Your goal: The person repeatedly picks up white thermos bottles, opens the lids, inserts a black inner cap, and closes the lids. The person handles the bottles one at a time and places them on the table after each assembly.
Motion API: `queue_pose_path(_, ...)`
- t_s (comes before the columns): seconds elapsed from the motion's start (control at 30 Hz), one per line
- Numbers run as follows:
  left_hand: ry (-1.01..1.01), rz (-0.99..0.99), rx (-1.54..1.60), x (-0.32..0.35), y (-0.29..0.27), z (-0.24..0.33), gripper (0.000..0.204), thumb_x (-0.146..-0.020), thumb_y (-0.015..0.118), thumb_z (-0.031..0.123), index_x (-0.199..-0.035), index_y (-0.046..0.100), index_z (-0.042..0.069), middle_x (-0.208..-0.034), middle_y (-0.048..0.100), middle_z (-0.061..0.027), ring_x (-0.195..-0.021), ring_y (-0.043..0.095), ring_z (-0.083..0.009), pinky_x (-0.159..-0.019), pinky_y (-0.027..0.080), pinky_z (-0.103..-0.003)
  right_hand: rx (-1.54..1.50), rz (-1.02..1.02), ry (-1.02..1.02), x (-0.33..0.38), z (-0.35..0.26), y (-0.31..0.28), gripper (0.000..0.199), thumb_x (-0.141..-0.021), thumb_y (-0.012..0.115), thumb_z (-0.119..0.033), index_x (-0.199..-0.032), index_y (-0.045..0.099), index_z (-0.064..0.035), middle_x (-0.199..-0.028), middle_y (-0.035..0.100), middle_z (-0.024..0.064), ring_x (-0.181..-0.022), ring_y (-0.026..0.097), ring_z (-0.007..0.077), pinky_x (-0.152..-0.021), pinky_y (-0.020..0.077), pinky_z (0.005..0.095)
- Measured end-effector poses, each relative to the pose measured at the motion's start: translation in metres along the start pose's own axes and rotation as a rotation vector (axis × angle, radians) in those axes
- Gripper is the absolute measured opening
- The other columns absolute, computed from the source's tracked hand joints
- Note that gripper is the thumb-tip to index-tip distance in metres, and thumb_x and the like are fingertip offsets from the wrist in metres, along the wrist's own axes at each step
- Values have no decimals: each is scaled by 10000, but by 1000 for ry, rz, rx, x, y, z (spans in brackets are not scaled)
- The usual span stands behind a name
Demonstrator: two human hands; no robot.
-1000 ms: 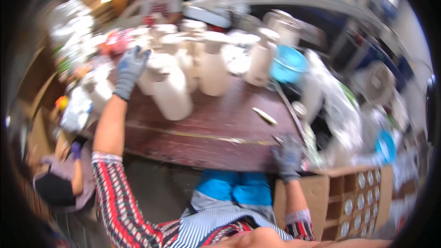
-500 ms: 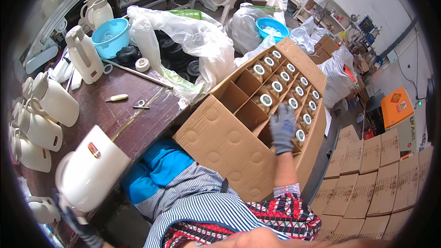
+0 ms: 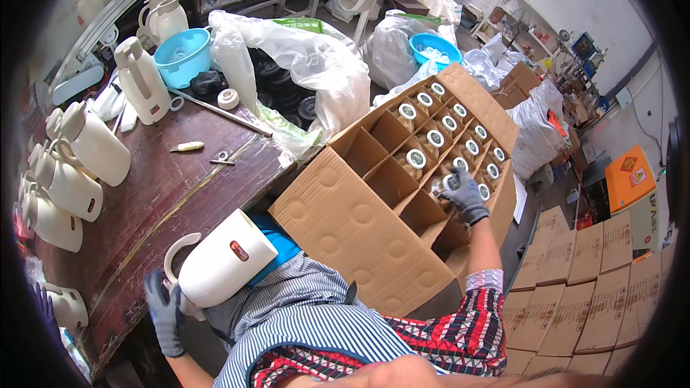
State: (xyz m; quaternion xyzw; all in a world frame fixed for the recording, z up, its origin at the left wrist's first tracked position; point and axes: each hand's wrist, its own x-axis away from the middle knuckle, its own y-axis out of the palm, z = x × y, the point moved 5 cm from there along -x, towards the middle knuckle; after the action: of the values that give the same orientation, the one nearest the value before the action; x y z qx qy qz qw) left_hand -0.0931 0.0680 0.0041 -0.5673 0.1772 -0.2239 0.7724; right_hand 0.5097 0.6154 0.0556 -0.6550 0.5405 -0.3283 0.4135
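Fingers of the right hand (image 3: 468,200) curl round a white-topped bottle (image 3: 451,182) in the divided carton (image 3: 345,219); the left hand's (image 3: 165,312), half bent, meet a white jug's (image 3: 226,262) narrow end, grip unclear, above the lap beside the desk (image 3: 154,197).

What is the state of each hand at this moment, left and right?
Left hand: closed, holding the white jug.
Right hand: closed around a white-rimmed flask.

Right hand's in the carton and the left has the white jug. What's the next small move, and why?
Probably close the right hand securely around the round-topped piece before lifting: its fingers are at that top, and neighbouring pieces and cardboard dividers sit close by. The left hand holds the white jug outside the carton.
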Motion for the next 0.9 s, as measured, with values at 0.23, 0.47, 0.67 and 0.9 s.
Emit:
queue_pose_path(0.23, 929, -210, 876, -19, -58, 331, 1138, -754, 921, 358, -1607, 268, -18, -1646, 311, -253, -1516, 340, -377, -1261, 249, -443, -159, 106, -430, 34, -199, -205, 819, -707, 833, 3, -1443, 474, -34, -1172, 571, 63, -1104, 598, 154, -975, 511, 304)
queue_pose_path(0.47, 1139, -135, 1490, -9, -60, 438, 1445, -587, 1015, 312, -1637, 79, -17, -1638, 296, -222, -1526, 293, -285, -1247, 257, -413, -741, -49, -744, 77, -335, -131, 975, -746, 899, -205, -1552, 385, -10, -1310, 617, 136, -1178, 617, 207, -1004, 515, 353)
queue_pose_path(0.67, 727, 33, 1503, -51, -5, 285, 1325, -599, 945, 208, -1632, 136, 25, -1623, 337, -155, -1494, 363, -272, -1228, 294, -423, -1468, -288, -428, 112, -334, 52, 1085, -881, 652, -720, -1644, 208, -89, -1581, 421, 203, -1438, 446, 351, -1156, 406, 550)
queue_pose_path(0.9, 437, -240, 1520, -15, 61, 225, 1359, -630, 982, 259, -1660, 117, 66, -1686, 185, -189, -1562, 221, -305, -1259, 190, -425, -1495, -1151, -138, 171, -307, 198, 961, -942, 576, -685, -1646, 172, -170, -1648, 288, 191, -1462, 390, 402, -1149, 412, 611)
